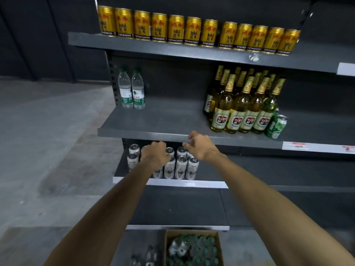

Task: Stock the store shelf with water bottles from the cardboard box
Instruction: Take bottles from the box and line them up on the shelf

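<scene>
Head view, two water bottles upright on shelf, caps up

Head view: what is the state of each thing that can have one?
Left hand: empty, fingers loosely curled.
Right hand: empty, fingers relaxed.
Water bottles: two, upright, capped, on middle shelf.
Cardboard box: open, holds more bottles.
Beer bottles: upright.
Green can: tilted.

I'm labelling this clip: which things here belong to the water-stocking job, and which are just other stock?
Job: two water bottles on the middle shelf; cardboard box of bottles on the floor.

Other stock: gold cans, beer bottles, green can, silver cans.
</scene>
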`<action>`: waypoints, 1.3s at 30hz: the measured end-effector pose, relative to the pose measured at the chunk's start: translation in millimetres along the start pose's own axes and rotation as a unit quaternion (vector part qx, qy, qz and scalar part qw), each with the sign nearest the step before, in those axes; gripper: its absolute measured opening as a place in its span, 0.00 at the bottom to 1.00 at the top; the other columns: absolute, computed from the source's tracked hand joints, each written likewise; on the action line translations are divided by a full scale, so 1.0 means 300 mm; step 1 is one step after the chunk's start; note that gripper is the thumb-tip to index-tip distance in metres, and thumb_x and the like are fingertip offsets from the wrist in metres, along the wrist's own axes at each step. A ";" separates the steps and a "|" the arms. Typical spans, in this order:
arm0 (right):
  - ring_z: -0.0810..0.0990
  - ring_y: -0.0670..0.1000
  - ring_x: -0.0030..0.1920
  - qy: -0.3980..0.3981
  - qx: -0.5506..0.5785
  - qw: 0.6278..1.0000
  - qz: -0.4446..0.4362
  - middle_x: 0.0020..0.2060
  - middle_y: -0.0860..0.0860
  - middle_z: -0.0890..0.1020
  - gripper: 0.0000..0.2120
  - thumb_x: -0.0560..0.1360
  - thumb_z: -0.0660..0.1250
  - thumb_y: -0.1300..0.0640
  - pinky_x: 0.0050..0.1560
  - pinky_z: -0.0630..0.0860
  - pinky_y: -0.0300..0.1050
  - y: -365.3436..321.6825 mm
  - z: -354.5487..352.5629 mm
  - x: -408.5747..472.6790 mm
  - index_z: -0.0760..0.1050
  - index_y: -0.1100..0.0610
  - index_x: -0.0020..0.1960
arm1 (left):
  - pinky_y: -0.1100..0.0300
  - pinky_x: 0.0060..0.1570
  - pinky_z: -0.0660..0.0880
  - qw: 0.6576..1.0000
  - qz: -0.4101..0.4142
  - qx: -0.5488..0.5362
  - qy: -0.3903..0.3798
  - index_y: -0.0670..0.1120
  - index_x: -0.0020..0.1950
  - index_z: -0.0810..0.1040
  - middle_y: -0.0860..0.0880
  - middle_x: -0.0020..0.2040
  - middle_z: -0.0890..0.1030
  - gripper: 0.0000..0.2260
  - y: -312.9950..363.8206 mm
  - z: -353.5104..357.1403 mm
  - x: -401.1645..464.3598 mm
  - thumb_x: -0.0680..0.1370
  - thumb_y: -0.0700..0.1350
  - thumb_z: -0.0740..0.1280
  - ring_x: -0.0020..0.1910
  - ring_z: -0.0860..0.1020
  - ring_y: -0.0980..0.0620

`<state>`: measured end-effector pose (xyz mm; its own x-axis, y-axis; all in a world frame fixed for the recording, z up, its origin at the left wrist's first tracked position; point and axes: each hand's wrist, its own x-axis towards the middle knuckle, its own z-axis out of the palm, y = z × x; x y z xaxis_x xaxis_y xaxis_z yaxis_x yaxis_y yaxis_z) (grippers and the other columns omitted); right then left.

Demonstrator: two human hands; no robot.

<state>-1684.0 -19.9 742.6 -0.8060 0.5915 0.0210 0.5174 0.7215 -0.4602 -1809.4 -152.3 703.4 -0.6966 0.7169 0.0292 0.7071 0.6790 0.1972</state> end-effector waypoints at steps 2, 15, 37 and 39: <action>0.79 0.56 0.50 0.004 0.005 1.000 0.000 0.51 0.55 0.81 0.17 0.78 0.65 0.44 0.53 0.78 0.54 0.009 0.004 -0.025 0.70 0.55 0.60 | 0.52 0.45 0.74 1.000 0.005 0.002 0.006 0.49 0.48 0.75 0.46 0.51 0.80 0.11 0.012 -0.004 -0.014 0.74 0.55 0.67 0.51 0.80 0.42; 0.78 0.60 0.54 -0.062 0.015 0.996 0.060 0.56 0.57 0.78 0.18 0.78 0.64 0.45 0.51 0.76 0.51 0.355 0.158 -0.143 0.70 0.54 0.62 | 0.54 0.44 0.73 0.995 0.024 -0.006 -0.097 0.47 0.56 0.78 0.45 0.55 0.80 0.16 0.203 0.331 -0.051 0.76 0.57 0.66 0.54 0.79 0.42; 0.79 0.51 0.57 -0.172 0.076 0.980 0.072 0.58 0.49 0.80 0.15 0.78 0.64 0.47 0.53 0.79 0.52 1.321 1.281 -0.271 0.71 0.51 0.63 | 0.61 0.38 0.75 0.958 -0.172 -0.215 -0.081 0.50 0.51 0.81 0.53 0.45 0.85 0.08 0.196 1.719 -0.301 0.73 0.49 0.72 0.41 0.84 0.53; 0.80 0.51 0.57 -0.180 0.080 0.976 0.092 0.58 0.49 0.81 0.15 0.78 0.65 0.48 0.53 0.79 0.51 1.410 1.431 -0.287 0.71 0.50 0.63 | 0.61 0.40 0.79 0.947 -0.201 -0.231 -0.095 0.50 0.53 0.81 0.55 0.45 0.85 0.09 0.156 1.886 -0.310 0.74 0.48 0.72 0.40 0.83 0.58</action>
<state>-1519.1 79.7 165.1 -0.7673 0.5203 -0.3749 0.6347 0.5326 -0.5599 -1642.7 -97.8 155.4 -0.8327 0.4610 -0.3067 0.2313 0.7929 0.5638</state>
